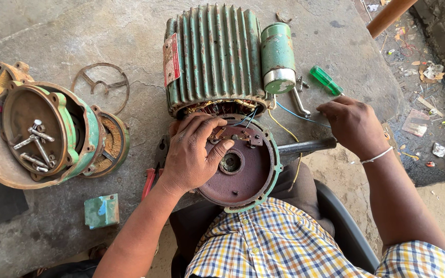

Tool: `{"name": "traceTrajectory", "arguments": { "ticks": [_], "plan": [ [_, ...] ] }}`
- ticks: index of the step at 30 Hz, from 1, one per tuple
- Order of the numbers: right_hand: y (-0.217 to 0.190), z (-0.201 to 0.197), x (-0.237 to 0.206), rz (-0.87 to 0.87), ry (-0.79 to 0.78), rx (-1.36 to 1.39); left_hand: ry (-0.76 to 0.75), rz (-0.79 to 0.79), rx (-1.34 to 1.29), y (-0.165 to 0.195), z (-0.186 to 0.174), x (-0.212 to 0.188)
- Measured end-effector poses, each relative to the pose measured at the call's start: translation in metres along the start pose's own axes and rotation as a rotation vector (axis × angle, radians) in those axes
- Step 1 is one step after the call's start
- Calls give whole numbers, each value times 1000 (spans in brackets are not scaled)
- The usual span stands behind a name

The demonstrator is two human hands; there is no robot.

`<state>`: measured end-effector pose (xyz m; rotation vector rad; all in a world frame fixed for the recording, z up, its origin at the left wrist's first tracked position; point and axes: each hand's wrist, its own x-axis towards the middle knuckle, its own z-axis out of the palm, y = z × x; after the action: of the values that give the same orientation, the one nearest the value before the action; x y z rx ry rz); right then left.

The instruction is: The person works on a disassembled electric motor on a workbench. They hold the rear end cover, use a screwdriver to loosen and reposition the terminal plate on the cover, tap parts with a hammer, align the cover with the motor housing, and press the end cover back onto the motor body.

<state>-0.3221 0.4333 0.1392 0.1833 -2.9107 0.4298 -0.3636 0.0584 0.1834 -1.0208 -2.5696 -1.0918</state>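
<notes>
A green ribbed motor housing (212, 56) lies on a concrete slab (104, 31), its open end towards me with copper windings showing. A round end cover (243, 170), rusty brown with a green rim, leans against that open end. My left hand (194, 152) rests on the cover's upper left, fingers spread over a small bracket with wires. My right hand (354, 126) is at the right, fingers curled around a thin blue wire (297, 114) close to a dark metal rod (305, 146). A green cylinder (277, 56) sits beside the housing.
At the left stand stacked rusty end covers (42, 134) holding several loose bolts (34, 146). A thin metal ring (101, 85), a small green box (101, 210), a green-handled screwdriver (326, 80) and red-handled pliers (150, 180) lie around. Litter covers the ground at right.
</notes>
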Motion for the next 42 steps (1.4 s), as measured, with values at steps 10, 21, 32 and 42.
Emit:
{"name": "traceTrajectory", "arguments": {
  "ticks": [10,21,32,42],
  "plan": [
    [-71,-18,-26,119,26,1033,19,7,3,1,-1,-4],
    [-141,23,-20,21,181,513,17,-36,-1,1,-3,-11],
    [-155,15,-12,-260,206,274,28,-33,37,-3,-2,-13],
    [-164,2,-15,-372,90,38,4,-49,25,-5,-1,-15]
  ]
}}
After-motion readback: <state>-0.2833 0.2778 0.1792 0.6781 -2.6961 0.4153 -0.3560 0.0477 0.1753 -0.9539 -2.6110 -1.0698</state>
